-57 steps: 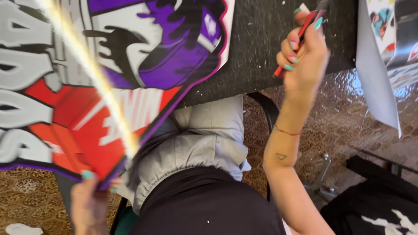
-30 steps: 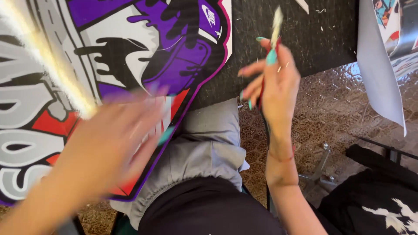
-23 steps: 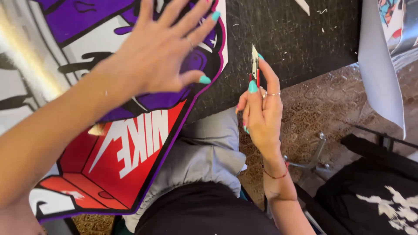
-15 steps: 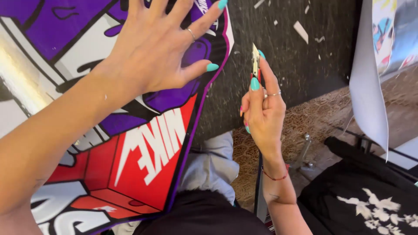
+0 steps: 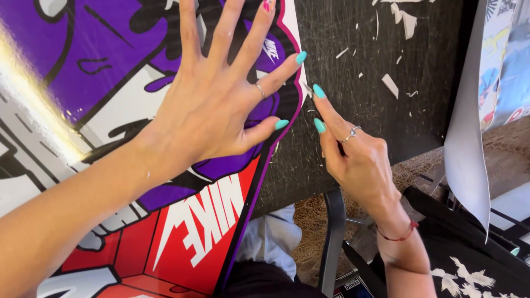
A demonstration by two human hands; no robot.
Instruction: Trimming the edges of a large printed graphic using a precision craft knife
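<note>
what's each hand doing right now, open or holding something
Left hand: open, fingers spread, pressed flat on the glossy printed sheet.
Right hand: closed on a small blade, its tip at the sheet's edge.

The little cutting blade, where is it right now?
In the head view it sits right of centre: the small blade is pinched in the right hand, its tip at the purple edge of the big printed sticker beside the left hand.

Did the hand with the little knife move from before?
Yes. The right hand came down from above the dark mat to the sticker's edge.
</note>
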